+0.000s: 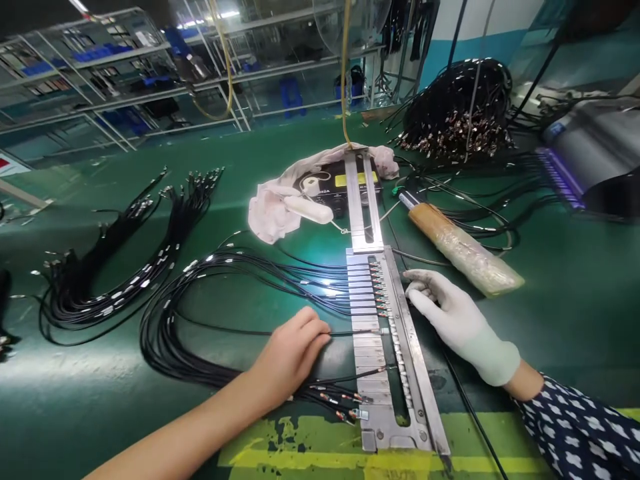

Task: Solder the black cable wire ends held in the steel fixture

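A long metal fixture (363, 347) with slots lies on the green table, several black cables (270, 270) set side by side in its upper slots. My bare left hand (297, 347) is left of the fixture, its fingers closed on a single black cable (240, 329) that runs to the fixture. Below that hand, more cable ends with small metal connectors (361, 414) lie across the lower part. On the right side, my gloved right hand (443, 310) is beside the fixture's rail, thumb and fingers curled close together; whether anything is between the fingertips is too small to tell.
Behind the fixture are a black control box (337, 200) and a pinkish cloth (273, 217). A taped tool handle (465, 250) lies to the right. Cable bundles lie at left (115, 287) and at the back right (457, 110). A dark machine (595, 153) stands far right.
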Tool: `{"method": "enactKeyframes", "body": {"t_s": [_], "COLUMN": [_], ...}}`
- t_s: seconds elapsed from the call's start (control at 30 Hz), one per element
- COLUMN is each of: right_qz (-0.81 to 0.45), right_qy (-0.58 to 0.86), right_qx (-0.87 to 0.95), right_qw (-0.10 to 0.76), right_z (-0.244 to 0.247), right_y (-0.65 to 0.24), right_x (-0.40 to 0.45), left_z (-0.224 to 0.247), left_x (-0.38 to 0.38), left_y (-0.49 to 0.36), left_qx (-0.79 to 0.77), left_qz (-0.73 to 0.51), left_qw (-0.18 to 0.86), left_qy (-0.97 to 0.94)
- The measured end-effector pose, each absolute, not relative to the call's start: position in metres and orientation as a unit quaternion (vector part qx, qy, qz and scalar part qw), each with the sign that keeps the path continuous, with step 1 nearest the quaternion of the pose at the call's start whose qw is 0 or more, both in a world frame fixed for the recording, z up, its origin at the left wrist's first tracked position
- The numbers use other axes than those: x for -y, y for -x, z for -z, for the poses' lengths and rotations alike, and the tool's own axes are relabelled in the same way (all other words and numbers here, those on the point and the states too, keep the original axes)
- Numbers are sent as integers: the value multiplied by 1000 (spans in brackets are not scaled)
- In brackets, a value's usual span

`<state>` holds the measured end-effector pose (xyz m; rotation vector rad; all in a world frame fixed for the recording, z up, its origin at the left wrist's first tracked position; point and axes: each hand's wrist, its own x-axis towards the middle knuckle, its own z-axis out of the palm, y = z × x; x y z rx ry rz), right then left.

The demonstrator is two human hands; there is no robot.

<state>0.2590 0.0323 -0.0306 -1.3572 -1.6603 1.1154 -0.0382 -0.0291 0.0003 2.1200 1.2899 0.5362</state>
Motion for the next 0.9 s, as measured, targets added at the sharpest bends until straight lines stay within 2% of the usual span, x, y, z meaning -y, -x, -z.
{"method": "enactKeyframes", "body": {"t_s": [0.2, 0.37, 0.6, 0.8, 0.9], "right_qz": [-431, -426, -426, -416, -414], "right_qy": [522, 527, 523, 526, 524], "right_qx": [650, 651, 660, 668, 671], "right_qw": [346, 342, 331, 321, 322], "right_z": [27, 22, 24, 23, 23], "right_y": [-259, -256, -257, -259, -259], "right_x": [-30, -33, -33, -32, -32], "left_z": [10, -1, -6, -11, -12], "left_x": [12, 3, -8, -14, -11], "left_y": [20, 37, 41, 38, 37], "left_qx": [-447, -397, -354, -307, -293], "left_qz": [-230, -159, -65, -64, -61], "left_qw": [307, 315, 248, 138, 118], "left_qy": [-808, -847, -899, -940, -947]}}
